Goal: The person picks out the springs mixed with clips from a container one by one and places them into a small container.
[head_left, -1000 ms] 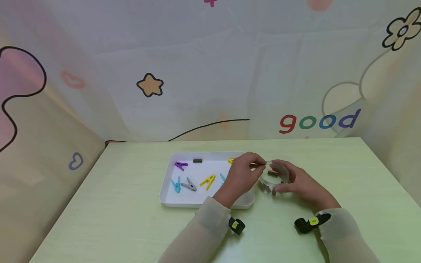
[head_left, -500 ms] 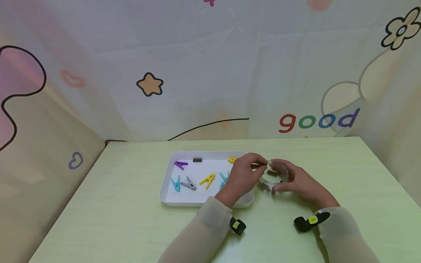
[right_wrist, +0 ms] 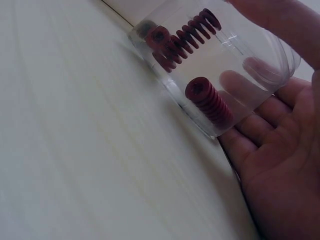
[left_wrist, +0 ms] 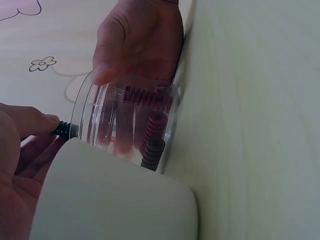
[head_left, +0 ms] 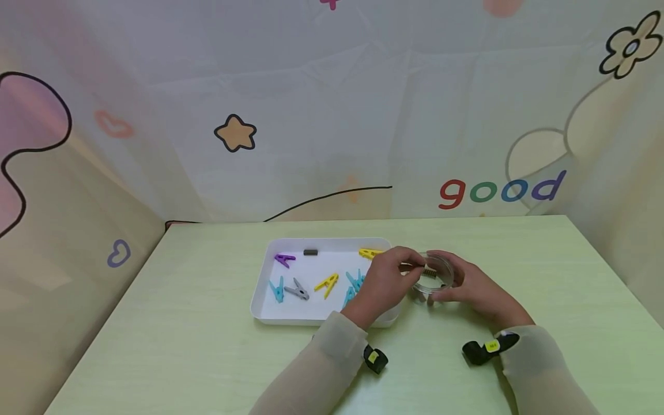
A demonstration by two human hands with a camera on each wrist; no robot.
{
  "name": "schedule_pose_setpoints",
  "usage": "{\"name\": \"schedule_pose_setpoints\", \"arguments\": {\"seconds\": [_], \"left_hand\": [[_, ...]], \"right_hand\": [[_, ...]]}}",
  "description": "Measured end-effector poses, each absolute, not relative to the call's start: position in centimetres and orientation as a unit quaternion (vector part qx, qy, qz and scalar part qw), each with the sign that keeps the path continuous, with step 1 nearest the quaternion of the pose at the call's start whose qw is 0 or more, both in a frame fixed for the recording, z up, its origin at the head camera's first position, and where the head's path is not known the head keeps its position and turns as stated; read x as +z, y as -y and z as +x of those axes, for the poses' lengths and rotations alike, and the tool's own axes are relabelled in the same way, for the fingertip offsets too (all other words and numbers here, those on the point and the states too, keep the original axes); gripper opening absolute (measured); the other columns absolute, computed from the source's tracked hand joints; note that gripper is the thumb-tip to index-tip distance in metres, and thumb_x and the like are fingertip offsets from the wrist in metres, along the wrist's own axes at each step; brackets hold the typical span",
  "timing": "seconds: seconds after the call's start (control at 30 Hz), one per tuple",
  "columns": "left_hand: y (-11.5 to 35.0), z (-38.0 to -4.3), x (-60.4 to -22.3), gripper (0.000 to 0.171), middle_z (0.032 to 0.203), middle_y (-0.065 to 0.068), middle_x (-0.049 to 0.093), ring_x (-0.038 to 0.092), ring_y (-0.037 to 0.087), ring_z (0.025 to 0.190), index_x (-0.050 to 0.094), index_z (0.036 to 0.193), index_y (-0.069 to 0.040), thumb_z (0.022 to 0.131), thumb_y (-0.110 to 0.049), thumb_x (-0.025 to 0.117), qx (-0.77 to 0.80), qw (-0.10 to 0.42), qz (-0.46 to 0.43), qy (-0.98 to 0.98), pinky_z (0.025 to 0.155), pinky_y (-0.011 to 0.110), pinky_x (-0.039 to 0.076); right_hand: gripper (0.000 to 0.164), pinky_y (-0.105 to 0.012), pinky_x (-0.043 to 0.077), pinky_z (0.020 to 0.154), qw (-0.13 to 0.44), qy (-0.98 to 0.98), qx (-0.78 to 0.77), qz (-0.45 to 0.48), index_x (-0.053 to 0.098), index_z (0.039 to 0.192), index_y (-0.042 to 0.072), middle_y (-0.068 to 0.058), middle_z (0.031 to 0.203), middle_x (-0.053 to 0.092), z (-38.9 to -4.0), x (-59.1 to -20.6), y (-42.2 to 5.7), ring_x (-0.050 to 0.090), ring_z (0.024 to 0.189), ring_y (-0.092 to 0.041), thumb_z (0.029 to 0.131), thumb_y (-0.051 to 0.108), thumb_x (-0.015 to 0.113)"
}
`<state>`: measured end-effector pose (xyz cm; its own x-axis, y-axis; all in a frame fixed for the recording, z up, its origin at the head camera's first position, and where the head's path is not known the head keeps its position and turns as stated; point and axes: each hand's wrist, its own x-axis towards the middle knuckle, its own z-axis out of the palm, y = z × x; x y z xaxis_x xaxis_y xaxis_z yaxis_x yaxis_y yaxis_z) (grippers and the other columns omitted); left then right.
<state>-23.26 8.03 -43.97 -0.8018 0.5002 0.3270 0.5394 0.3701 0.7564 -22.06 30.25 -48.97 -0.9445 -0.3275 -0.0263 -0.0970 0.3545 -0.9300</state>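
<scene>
A clear round plastic jar [left_wrist: 112,117] stands on the table, held at its side by my curled right hand [head_left: 476,288]. Through its wall in the right wrist view, red coil springs [right_wrist: 209,101] lie at the bottom. A darker spring [left_wrist: 153,154] is also inside in the left wrist view. Thumb and fingers of my left hand [head_left: 385,281] pinch a dark coil spring [left_wrist: 63,128] at the jar's rim. The white tray [head_left: 290,319] lies left of the jar, partly hidden by my left hand and forearm.
The tray holds another dark spring [head_left: 310,252], a purple clip [head_left: 284,259], a grey clip [head_left: 298,290], yellow clips [head_left: 328,283] and light blue clips [head_left: 277,290]. A patterned cloth [head_left: 332,115] hangs behind the table [head_left: 181,334].
My left hand has shifted slightly right over the jar's rim with the spring, uncovering more of the yellow and blue clips in the tray. My right hand and the jar stay nearly still.
</scene>
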Motion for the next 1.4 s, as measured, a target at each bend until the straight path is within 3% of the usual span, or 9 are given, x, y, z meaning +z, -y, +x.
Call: {"name": "schedule_pose_setpoints", "arguments": {"seconds": [0.57, 0.83, 1.4], "left_hand": [[-8.11, -23.27, -44.01, 0.016, 0.107, -0.001, 0.067, 0.064, 0.004, 0.096, 0.069, 0.107, -0.008, 0.094, -0.012, 0.063, -0.431, 0.018, -0.324, 0.842, 0.087, 0.011, 0.050], [-8.11, -23.40, -44.02, 0.013, 0.104, -0.002, 0.067, 0.063, 0.003, 0.093, 0.071, 0.104, -0.009, 0.094, -0.013, 0.063, -0.422, 0.030, -0.326, 0.846, 0.086, 0.010, 0.049], [-7.65, -23.62, -43.64, 0.012, 0.103, -0.002, 0.068, 0.063, 0.005, 0.097, 0.072, 0.102, -0.010, 0.094, -0.012, 0.063, -0.433, 0.040, -0.333, 0.837, 0.086, 0.012, 0.051]], "right_hand": [[0.081, -0.068, 0.019, 0.113, 0.106, -0.820, -0.549, -0.125, 0.036, 0.146, 0.025, -0.007, 0.150, 0.044, -22.06, -48.88, -30.17, 0.032, 0.143, -0.033, 0.078, 0.027, 0.080], [0.083, -0.067, 0.020, 0.112, 0.103, -0.819, -0.550, -0.126, 0.036, 0.147, 0.022, -0.008, 0.150, 0.045, -22.04, -48.75, -30.10, 0.034, 0.142, -0.033, 0.078, 0.026, 0.080], [0.085, -0.067, 0.021, 0.112, 0.115, -0.821, -0.548, -0.112, 0.035, 0.147, 0.025, -0.009, 0.152, 0.041, -22.13, -48.74, -30.09, 0.031, 0.144, -0.035, 0.076, 0.030, 0.081]]}}
